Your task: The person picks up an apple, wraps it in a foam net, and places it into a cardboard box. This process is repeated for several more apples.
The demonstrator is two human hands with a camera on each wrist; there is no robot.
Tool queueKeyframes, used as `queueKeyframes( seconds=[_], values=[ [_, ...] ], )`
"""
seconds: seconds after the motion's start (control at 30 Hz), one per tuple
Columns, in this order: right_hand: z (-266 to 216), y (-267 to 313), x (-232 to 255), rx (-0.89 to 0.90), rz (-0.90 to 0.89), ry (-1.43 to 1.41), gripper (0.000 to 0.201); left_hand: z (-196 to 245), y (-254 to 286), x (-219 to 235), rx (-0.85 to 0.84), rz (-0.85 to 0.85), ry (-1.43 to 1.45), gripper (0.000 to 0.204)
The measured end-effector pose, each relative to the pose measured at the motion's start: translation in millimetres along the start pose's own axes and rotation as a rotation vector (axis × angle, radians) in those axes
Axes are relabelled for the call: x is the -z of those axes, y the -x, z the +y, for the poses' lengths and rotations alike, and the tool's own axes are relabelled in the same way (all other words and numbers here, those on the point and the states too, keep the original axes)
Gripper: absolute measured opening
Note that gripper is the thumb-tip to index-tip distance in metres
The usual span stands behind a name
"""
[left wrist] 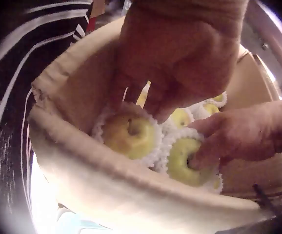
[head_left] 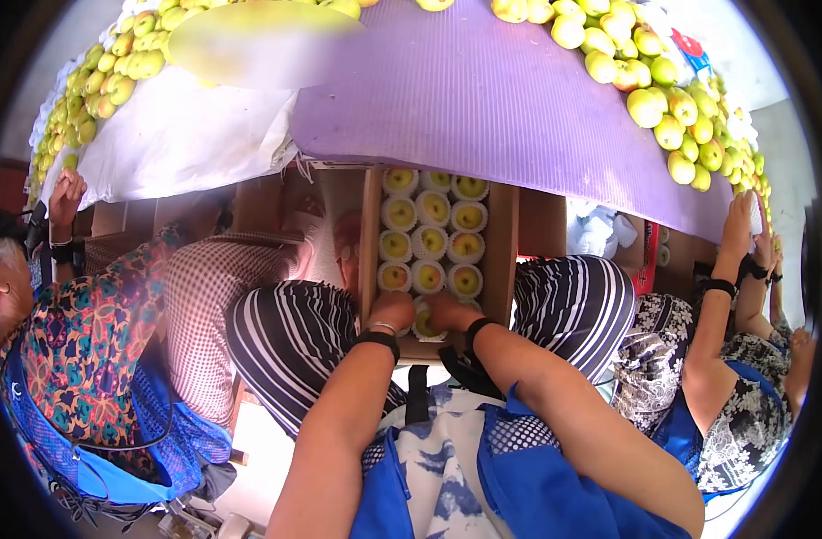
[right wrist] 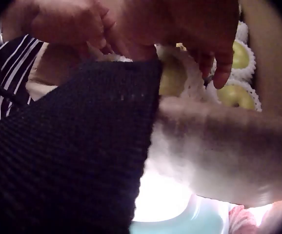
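Observation:
In the head view a cardboard box point(head_left: 370, 234) holds rows of yellow-green apples in white foam nets. My left hand point(head_left: 393, 310) reaches into its near left corner. In the left wrist view that hand's fingers point down at the far side of a netted apple point(left wrist: 131, 136), touching its foam. My right hand point(head_left: 451, 313) is close beside it; its thumb and a finger lie on another netted apple point(left wrist: 182, 163) in the near row. From the right wrist, more fingers point(right wrist: 224, 70) hang between that apple and a neighbouring netted apple point(right wrist: 236, 97).
A purple corrugated sheet point(head_left: 483, 99) covers the table ahead, with loose apples point(head_left: 680, 117) heaped at right and more apples point(head_left: 105, 76) at left. White foam nets point(head_left: 599, 229) lie right of the box. Other people sit at both sides, arms raised to the table.

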State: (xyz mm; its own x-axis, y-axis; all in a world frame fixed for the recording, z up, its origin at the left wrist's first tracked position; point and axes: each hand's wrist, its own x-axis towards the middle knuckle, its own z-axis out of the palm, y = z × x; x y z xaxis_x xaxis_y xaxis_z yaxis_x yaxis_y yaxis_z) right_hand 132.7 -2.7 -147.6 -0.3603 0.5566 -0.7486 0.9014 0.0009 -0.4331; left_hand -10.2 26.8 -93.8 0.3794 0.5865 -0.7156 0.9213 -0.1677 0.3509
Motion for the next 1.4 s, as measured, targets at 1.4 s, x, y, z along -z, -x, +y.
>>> queueKeyframes(
  seconds=[1.4],
  values=[
    [-10,17,17,-0.172,-0.005,-0.341,0.069,-1,-10,-7,0.17,0.101,0.283,0.028]
  ],
)
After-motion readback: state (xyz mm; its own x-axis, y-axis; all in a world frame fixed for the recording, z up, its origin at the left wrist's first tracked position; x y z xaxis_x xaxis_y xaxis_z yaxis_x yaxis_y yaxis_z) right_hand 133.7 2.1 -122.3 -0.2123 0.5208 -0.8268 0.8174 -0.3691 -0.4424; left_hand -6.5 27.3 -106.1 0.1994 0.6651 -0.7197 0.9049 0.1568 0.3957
